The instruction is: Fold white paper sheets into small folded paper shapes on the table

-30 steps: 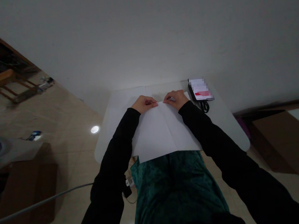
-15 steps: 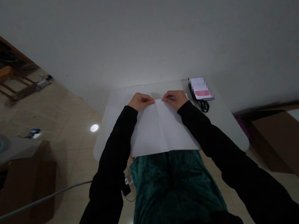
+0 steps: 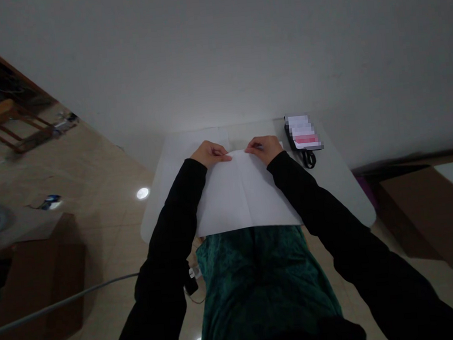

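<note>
A white sheet of paper (image 3: 244, 195) with a crease down its middle lies on a small white table (image 3: 343, 191) in front of me. My left hand (image 3: 209, 153) pinches the sheet's far edge left of the crease, fingers closed on it. Just right of the crease, my right hand (image 3: 266, 148) grips the same far edge with closed fingers. Both arms wear black sleeves. The far edge bows up slightly between the two hands.
A black device with a blurred label (image 3: 303, 137) and black scissors (image 3: 308, 158) lie at the table's far right. A white wall stands behind the table. Cardboard boxes (image 3: 428, 210) sit right, another box (image 3: 34, 282) and a wooden chair (image 3: 4, 123) left.
The sheet has shifted slightly away from me and squared up on the table. Both hands keep pinching its far edge, which now lifts a little between them.
</note>
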`<state>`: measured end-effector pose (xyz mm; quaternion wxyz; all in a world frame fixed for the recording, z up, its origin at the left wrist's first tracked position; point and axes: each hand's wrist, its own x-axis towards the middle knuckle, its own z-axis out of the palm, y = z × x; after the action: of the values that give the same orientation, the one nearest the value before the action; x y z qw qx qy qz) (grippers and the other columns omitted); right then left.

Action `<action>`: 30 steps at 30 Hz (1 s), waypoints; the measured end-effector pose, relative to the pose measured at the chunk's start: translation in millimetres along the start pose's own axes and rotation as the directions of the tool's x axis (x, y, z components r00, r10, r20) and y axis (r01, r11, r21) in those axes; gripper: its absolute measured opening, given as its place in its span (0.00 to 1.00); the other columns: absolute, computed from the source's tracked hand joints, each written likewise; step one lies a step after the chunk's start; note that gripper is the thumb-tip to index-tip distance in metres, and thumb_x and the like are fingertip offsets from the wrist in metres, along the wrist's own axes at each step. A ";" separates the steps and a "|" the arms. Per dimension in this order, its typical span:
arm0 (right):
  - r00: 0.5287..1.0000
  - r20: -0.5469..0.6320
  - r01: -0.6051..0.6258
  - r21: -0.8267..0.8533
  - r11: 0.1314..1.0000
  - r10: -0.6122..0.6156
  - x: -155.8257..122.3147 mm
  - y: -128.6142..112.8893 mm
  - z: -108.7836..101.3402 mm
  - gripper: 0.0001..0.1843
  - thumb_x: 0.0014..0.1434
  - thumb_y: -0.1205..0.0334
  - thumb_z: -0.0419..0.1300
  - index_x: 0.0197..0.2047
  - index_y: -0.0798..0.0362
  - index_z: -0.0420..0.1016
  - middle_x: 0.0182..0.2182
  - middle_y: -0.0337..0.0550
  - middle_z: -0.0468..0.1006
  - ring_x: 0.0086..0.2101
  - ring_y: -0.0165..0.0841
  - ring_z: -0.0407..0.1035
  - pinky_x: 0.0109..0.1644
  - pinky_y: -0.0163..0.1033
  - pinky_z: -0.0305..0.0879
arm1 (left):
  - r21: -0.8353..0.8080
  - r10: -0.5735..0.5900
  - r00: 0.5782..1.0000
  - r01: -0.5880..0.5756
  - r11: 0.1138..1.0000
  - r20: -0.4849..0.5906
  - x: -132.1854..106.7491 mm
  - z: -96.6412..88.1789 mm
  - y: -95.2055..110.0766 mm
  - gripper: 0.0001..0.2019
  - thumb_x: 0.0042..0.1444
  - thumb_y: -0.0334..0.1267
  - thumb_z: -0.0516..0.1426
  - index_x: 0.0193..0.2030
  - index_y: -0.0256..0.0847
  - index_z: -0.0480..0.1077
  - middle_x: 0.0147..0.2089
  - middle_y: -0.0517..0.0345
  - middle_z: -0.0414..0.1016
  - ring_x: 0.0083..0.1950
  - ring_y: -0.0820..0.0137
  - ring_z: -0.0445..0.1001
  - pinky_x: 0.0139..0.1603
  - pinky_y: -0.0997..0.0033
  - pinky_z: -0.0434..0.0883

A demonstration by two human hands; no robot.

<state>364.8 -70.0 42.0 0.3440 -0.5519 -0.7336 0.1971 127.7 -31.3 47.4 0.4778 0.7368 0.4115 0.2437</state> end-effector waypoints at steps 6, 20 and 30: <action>0.999 -0.033 0.000 -0.006 1.000 0.000 0.2 -0.2 -3.0 0.05 0.55 0.60 0.65 0.31 0.51 0.80 0.31 0.42 0.83 0.35 0.36 0.76 0.45 0.40 0.70 | -0.008 0.035 0.997 -0.036 0.999 -0.067 -3.9 -0.9 6.1 0.15 0.40 0.46 0.69 0.28 0.34 0.77 0.25 0.57 0.78 0.25 0.73 0.73 0.28 0.72 0.70; 0.997 -0.059 -0.044 -0.038 0.998 0.042 2.6 13.4 -14.1 0.04 0.53 0.62 0.67 0.34 0.51 0.80 0.35 0.44 0.83 0.39 0.40 0.76 0.48 0.45 0.70 | 0.083 -0.057 0.998 0.055 0.995 0.021 -10.7 -16.9 -10.0 0.17 0.41 0.48 0.69 0.33 0.36 0.81 0.31 0.53 0.81 0.29 0.69 0.75 0.32 0.69 0.71; 0.981 -0.129 -0.136 0.092 0.986 0.148 2.3 22.0 -19.8 0.04 0.47 0.61 0.71 0.24 0.48 0.80 0.26 0.38 0.81 0.33 0.38 0.76 0.45 0.45 0.70 | 0.126 -0.057 0.996 0.066 0.990 -0.069 -10.5 -25.6 -11.4 0.13 0.40 0.43 0.70 0.28 0.36 0.80 0.26 0.57 0.78 0.28 0.69 0.72 0.31 0.71 0.68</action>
<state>393.5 -62.7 41.5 0.4008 -0.6003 -0.6584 0.2135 98.5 -24.9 48.3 0.4230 0.7446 0.4643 0.2259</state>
